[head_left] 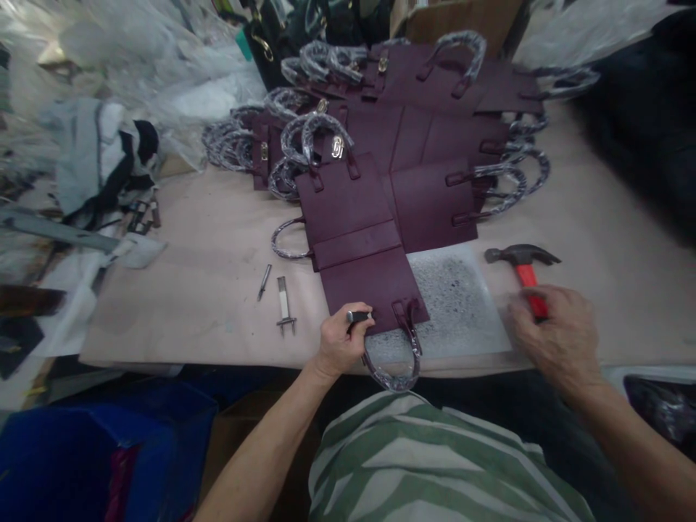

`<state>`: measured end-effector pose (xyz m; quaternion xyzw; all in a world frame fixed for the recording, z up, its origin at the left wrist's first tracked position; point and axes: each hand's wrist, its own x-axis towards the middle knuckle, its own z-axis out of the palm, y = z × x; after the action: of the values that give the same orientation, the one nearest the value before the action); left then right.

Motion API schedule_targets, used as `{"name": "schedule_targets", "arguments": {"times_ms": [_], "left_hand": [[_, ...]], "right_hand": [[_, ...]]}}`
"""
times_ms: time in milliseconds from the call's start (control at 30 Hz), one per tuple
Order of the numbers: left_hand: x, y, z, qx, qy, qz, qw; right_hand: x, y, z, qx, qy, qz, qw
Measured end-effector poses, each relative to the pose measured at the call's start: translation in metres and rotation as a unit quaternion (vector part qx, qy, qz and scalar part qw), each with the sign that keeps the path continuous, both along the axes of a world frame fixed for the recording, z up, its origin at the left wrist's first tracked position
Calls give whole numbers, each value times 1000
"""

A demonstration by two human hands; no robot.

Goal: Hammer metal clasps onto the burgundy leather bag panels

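My left hand (342, 337) is closed around a short metal punch (357, 317), seen nearly end-on. It rests at the near edge of a maroon bag panel (362, 272), beside the base of a plastic-wrapped handle (394, 380). To the right, my right hand (557, 337) is closed on the red grip of a claw hammer (526, 274), whose dark head points away from me. That hand is somewhat blurred. Under the panel's right side lies a scuffed pale board (457, 301).
Left of the panel lie a thin metal tool (264, 283) and a two-pronged punch (283, 304). Behind are stacked maroon bag pieces (435, 141) with wrapped handles and a cardboard box (462, 25). A blue bin (174, 428) stands below the table's front edge at left.
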<state>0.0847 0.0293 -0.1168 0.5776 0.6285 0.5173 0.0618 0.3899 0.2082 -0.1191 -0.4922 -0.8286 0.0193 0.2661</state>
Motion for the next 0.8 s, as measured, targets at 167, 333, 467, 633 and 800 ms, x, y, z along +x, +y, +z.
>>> {"name": "schedule_targets", "arguments": {"times_ms": [167, 333, 467, 633, 800], "left_hand": [[0, -2, -2, 19, 22, -13, 999], [2, -2, -2, 5, -9, 11, 1000], [2, -2, -3, 7, -25, 4, 1000], [2, -4, 1, -14, -44, 29, 998], [3, -6, 6, -52, -81, 57, 994]], "right_hand": [[1, -10, -11, 11, -32, -22, 999], [-33, -30, 6, 17, 16, 23, 999], [-73, -47, 22, -39, 48, 186, 981], [-111, -53, 18, -79, 17, 262, 962], [-117, -51, 12, -95, 16, 267, 959]]}}
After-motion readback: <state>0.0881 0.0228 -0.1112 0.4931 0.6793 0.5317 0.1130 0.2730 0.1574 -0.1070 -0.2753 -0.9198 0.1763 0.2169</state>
